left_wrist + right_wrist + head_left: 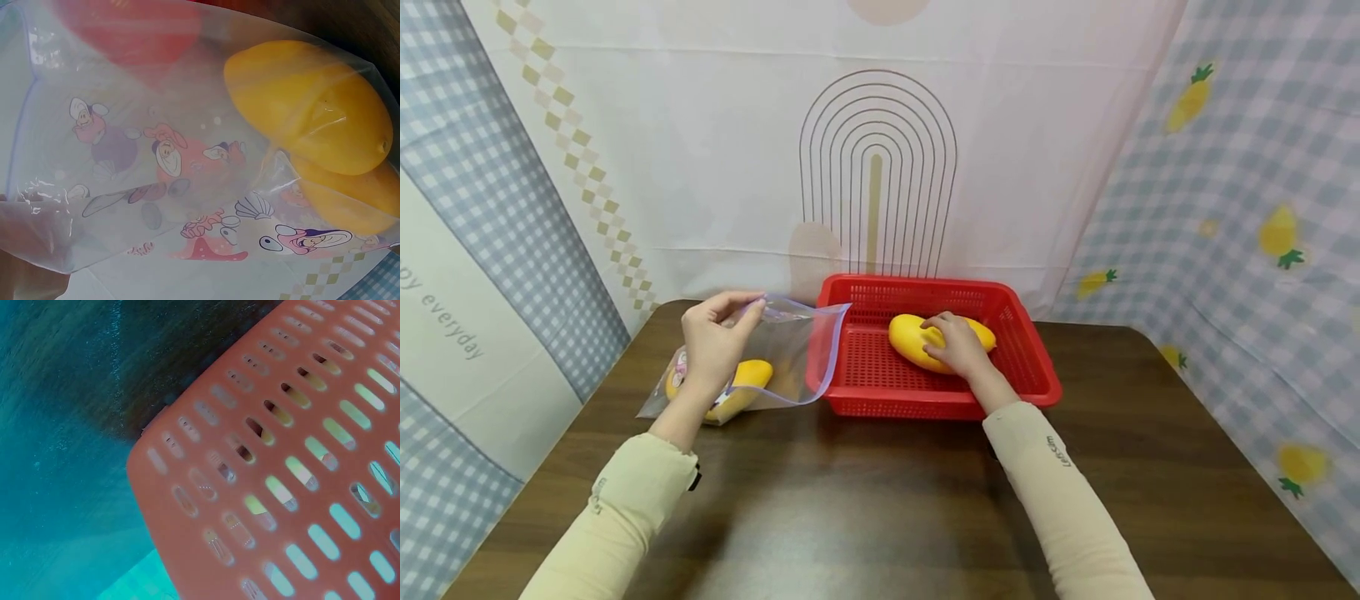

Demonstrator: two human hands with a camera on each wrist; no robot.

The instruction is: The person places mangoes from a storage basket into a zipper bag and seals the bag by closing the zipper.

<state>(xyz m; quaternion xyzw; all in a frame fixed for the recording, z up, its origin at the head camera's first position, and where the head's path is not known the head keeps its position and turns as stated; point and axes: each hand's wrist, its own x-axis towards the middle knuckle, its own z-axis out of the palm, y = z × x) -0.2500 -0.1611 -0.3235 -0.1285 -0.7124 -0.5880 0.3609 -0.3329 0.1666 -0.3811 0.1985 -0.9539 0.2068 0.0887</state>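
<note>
My left hand (715,342) pinches the upper edge of a clear zip bag (790,354), whose lilac-edged mouth gapes toward the basket. Inside the bag lie two yellow mangoes (309,106), and cartoon prints show on its plastic. In a red slotted basket (1048,387) are two more mangoes (910,342), side by side. My right hand (957,346) reaches over the near wall, its fingers curled over the left mango. The basket's slotted wall (262,469) fills much of the right wrist view and hides that hand; yellow shows through some slots.
The basket and bag rest on a dark brown wooden table (850,517). A pale printed cloth (722,150) hangs behind it. Checked cloth (1247,275) with pineapple prints borders the right side, and blue checked cloth (490,167) the left.
</note>
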